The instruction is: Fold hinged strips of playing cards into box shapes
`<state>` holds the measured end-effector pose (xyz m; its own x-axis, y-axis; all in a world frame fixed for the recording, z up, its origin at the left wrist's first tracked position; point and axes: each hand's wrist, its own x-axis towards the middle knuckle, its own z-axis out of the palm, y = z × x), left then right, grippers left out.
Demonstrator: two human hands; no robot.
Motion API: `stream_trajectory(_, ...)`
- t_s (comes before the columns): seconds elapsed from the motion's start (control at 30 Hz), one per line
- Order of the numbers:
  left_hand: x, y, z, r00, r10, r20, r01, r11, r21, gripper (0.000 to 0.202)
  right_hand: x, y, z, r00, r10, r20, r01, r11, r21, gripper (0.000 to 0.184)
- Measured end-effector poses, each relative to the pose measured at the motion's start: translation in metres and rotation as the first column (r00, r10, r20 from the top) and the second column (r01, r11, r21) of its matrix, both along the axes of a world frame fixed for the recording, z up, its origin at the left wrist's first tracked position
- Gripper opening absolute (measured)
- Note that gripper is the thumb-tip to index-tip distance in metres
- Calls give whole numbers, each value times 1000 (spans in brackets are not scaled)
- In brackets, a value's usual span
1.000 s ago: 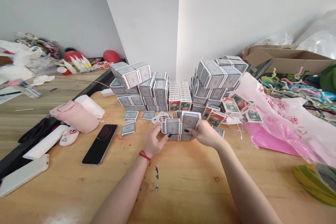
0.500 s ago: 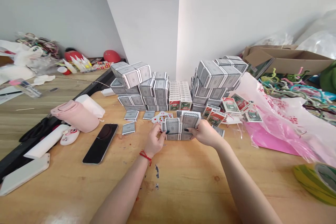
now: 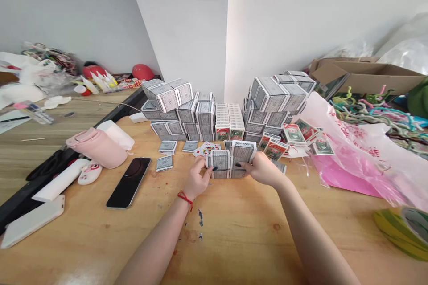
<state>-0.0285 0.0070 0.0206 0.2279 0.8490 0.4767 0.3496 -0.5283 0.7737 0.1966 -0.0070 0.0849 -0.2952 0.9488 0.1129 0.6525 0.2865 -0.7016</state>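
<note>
A small block of playing-card decks with grey patterned backs stands on the table in front of me. My left hand (image 3: 197,179) pinches the left upper deck (image 3: 221,159) at its left edge, thumb on the front face. My right hand (image 3: 265,171) grips the taller right deck (image 3: 244,152) by its right side, fingers hidden behind it. Beneath these sits a lower row of decks (image 3: 222,174). Behind lie face-up playing cards (image 3: 207,148), and small piles of cards (image 3: 164,163) rest to the left.
Tall stacks of card decks (image 3: 204,116) (image 3: 270,93) rise at the back, flanking boxed decks (image 3: 236,132). A black phone (image 3: 129,183), pink cup (image 3: 96,147) and white power bank (image 3: 33,222) lie left. Right are plastic bags (image 3: 351,142), a cardboard box (image 3: 377,78) and yellow-green tape (image 3: 391,231).
Almost nothing differs. The left upper deck and the right deck have shifted very slightly to the right, with both hands keeping their hold.
</note>
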Motion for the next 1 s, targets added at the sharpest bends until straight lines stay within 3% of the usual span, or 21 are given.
stream_trajectory(0.13, 0, -1, -1, 1000, -3, -4, 3, 1000, 13, 20, 2, 1, -2, 1000, -4, 27, 3, 999, 44, 20)
stream_trajectory(0.37, -1, -5, 5, 983, -111, -146, 129, 984, 122, 16, 5, 2, -7, 997, -38, -71, 37, 999, -15, 18)
stream_trajectory(0.6, 1, 1, -5, 984, -73, -160, 94, 987, 130, 10, 12, 5, -7, 988, -111, -110, 107, 993, -44, 23)
stream_trajectory(0.67, 2, 2, -8, 987, -57, -151, 77, 988, 133, 8, 13, 4, -4, 988, -127, -92, 127, 992, -6, 29)
stream_trajectory(0.77, 4, 1, -8, 989, -29, -142, 51, 986, 156, 6, 14, -1, 5, 983, -147, -110, 155, 986, 64, 55)
stream_trajectory(0.87, 6, -1, -6, 992, -5, -128, 29, 983, 184, 7, 12, -7, 18, 976, -162, -144, 192, 953, 232, 80)
stream_trajectory(1.0, 7, -4, -4, 994, 40, -100, -18, 976, 218, 14, 3, -16, 34, 975, -215, -64, 220, 859, 461, 79)
